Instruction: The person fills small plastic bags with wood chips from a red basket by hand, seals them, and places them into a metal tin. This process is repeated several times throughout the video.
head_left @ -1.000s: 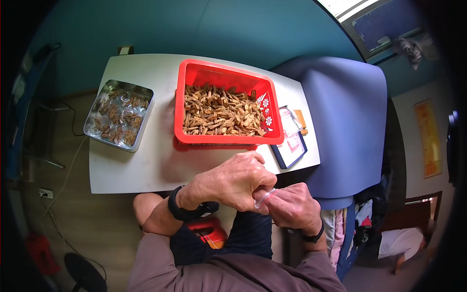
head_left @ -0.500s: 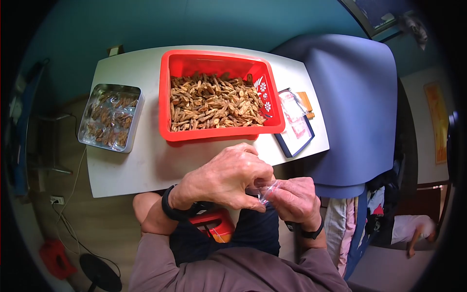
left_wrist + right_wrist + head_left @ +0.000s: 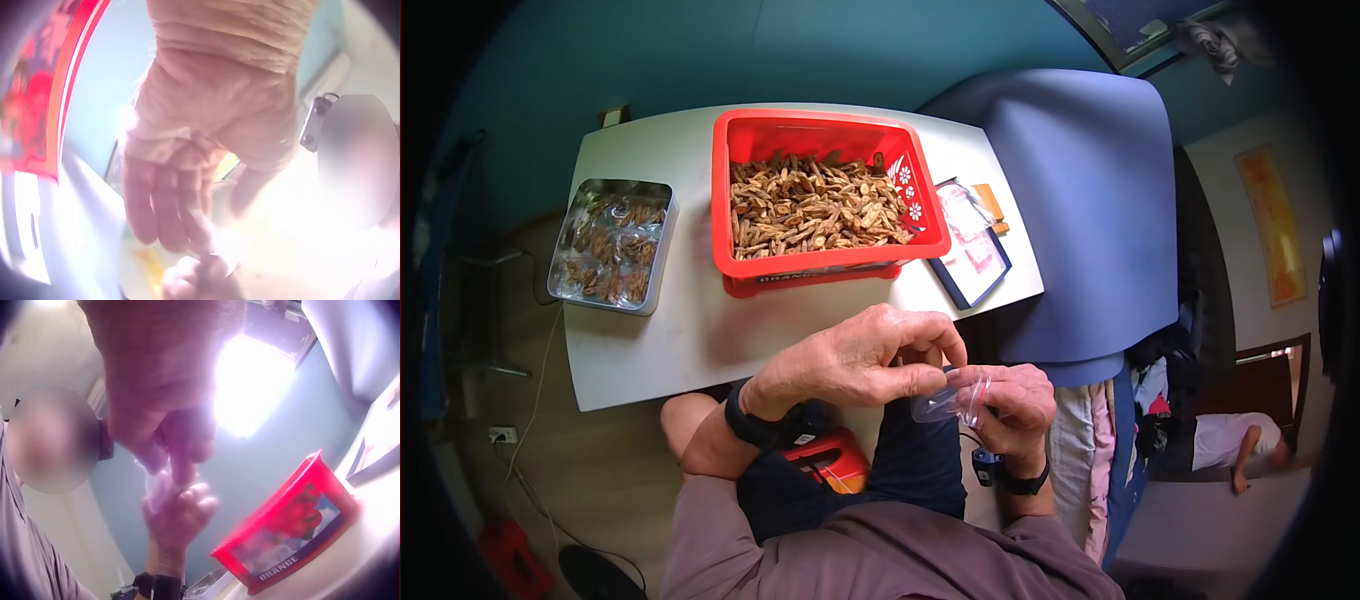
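A small clear plastic bag [image 3: 945, 398] with a reddish line near its mouth hangs between the two hands, in front of the table. My right hand [image 3: 1018, 408] pinches it by the edge with curled fingers. My left hand [image 3: 865, 358] is at its left side, thumb and index finger apart, the thumb tip at the bag's edge. The left wrist view shows the left hand [image 3: 206, 137] with loosely extended fingers beside the other hand's fingertips. In the right wrist view, the right hand [image 3: 165, 394] points down towards the left hand [image 3: 178, 522], the bag [image 3: 156, 487] between them.
On the white table [image 3: 630, 350] stand a red basket [image 3: 820, 262] of dried brown slices, a metal tin [image 3: 657, 275] with several filled bags, and a dark-edged tray [image 3: 990, 285] with plastic bags. Blue sheeting [image 3: 1090, 220] is at right; a person [image 3: 1235, 440] bends far right.
The left thumb and index finger have spread apart, and the bag, mostly hidden between the hands before, shows more fully. The right hand keeps its hold. The head view has shifted slightly.
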`<state>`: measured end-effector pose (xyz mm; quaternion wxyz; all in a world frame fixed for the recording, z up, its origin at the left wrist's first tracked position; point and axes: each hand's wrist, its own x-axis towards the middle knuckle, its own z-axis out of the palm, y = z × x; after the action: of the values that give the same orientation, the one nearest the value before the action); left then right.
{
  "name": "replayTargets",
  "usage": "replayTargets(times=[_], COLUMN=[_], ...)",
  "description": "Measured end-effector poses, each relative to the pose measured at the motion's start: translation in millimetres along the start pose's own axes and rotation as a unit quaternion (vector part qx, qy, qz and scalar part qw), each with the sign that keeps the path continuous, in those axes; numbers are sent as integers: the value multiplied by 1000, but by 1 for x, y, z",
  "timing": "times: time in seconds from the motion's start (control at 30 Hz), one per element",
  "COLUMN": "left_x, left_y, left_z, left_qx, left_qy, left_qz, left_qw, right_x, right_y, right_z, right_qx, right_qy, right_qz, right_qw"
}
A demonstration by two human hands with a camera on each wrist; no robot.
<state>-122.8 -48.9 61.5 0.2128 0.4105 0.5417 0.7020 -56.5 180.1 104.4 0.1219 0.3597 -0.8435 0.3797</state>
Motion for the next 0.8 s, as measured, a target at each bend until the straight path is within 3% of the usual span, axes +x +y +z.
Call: replayTargets(times=[0.27,0.43,0.57,0.63,0.8], left_x=[-4,-8,-11,-12,-14], left_y=[-4,1,1,3,5], left_z=[18,20,21,23,25], left_qx=[-110,-115,-84,-70,56], left_qy=[20,26,23,34,87], left_qz=[-14,-30,-25,-19,29], left_qw=[994,993,996,997,994], right_x=[-2,-1,-4,-2,-5], right_y=[-24,-34,-42,-47,-41], right_z=[-6,-9,-9,-9,-1], right_qx=[-11,-38,-49,-27,20], right_qy=[7,-60,-78,-62,-5], right_qz=[-8,-5,60,144,146], right_qw=[1000,997,994,987,989])
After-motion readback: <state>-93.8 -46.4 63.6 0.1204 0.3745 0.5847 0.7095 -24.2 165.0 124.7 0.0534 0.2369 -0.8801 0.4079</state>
